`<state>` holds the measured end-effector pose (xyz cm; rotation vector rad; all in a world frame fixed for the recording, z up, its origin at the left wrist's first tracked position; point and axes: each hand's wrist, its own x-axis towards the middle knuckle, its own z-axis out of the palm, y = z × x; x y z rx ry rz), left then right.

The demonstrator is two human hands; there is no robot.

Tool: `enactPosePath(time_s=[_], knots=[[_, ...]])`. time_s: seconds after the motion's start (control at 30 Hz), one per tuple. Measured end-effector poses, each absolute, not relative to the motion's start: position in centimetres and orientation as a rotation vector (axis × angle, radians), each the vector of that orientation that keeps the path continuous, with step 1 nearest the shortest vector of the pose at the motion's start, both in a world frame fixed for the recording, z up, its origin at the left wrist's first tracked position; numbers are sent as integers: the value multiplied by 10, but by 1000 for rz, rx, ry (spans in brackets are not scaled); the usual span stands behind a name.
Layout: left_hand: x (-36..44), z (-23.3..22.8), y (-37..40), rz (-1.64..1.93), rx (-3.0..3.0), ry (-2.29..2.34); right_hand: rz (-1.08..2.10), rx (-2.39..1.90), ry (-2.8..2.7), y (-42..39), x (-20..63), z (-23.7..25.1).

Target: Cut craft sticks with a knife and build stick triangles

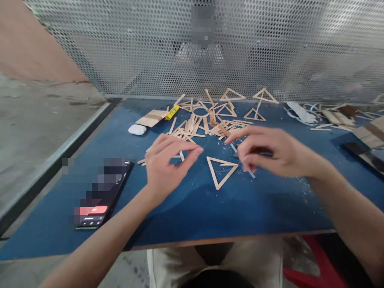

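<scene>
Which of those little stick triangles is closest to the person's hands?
The triangle lying flat on the blue table between the left hand and right hand. The other triangles lie farther back near the mesh screen.

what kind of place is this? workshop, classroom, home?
Most likely a craft workbench in a workshop, one of several side by side. A blue table is strewn with wooden craft sticks and glued stick triangles, a glue tube lies by them, and a perforated metal screen walls off the far side.
</scene>
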<state>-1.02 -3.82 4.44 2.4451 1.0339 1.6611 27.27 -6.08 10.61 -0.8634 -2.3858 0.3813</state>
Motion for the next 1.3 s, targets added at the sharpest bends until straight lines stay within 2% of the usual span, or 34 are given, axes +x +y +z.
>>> enactPosePath(time_s=[0.13,0.27,0.47,0.6,0.73,1.0,1.3], knots=[[-4,47,-48,1587,2425,916,503,-757,-2532,-65,221,94],[-5,49,-49,1560,2239,1020,577,-742,-2499,-62,215,89],[-8,35,-39,1398,1456,847,700,-797,-2392,-68,218,76],[-1,33,-42,1286,1204,686,812,-754,-2335,-76,210,55],[3,37,-49,1124,1207,692,874,-667,-2299,-83,202,33],[-1,26,-42,1218,1277,881,887,-672,-2142,-83,204,14],[0,38,-50,1107,1603,903,818,-675,-2161,-83,205,8]])
